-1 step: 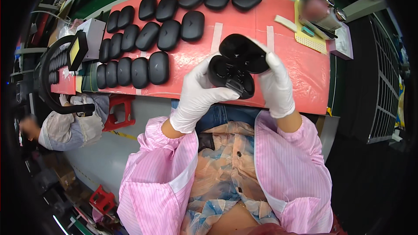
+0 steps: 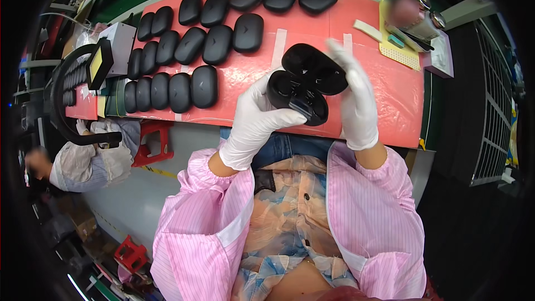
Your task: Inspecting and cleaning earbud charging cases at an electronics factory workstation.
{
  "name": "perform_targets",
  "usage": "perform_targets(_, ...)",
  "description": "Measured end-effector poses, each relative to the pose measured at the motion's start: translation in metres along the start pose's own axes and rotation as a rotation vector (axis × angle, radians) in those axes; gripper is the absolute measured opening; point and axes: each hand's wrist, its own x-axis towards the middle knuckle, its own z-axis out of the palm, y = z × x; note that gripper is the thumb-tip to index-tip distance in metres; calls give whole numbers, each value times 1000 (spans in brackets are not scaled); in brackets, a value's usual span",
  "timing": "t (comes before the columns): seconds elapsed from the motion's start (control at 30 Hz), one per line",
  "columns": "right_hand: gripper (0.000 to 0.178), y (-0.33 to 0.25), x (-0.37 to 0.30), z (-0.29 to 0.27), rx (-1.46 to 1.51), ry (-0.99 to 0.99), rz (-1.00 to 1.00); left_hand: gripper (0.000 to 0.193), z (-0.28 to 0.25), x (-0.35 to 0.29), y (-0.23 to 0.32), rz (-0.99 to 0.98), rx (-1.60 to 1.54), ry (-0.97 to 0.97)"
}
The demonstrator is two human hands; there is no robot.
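A black earbud charging case hangs over the table's front edge with its lid swung up. My gloved left hand grips its lower half, thumb pressed on the near rim by a shiny dark strip. Two rounded hollows show inside the base; whether anything sits in them I cannot tell. Beside the lid's right edge is my gloved right hand, its fingers stretched upward and seemingly holding nothing. Contact between it and the lid is unclear. Several closed black cases of the same rounded shape stand in rows on the left of the table.
A pink-red mat covers the table. At the back right are a yellow pad, a white strip and a tissue box. A black ring-shaped lamp stands left. A co-worker sits beyond, near a red stool.
My right hand has shifted slightly right, its fingers drawn away from the case's lid. My left hand keeps its grip, and the case has barely moved.
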Motion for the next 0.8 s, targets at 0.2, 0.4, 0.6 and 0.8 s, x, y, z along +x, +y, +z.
perform_targets(0.2, 45, -18, -14, 7, -904, -246, -642, 54, -5, 11, 0, 27, 46, 49)
perform_targets(0.4, 7, -16, -15, -9, -626, -212, -359, 76, 10, 21, -1, -22, 224, -1)
perform_targets(0.6, 20, -46, -62, -71, -792, 375, -608, 79, -7, 17, 0, 63, 116, 58)
perform_targets(0.8, 17, -44, -69, -168, -1483, 696, -745, 80, -14, 22, -21, 21, 193, -46)
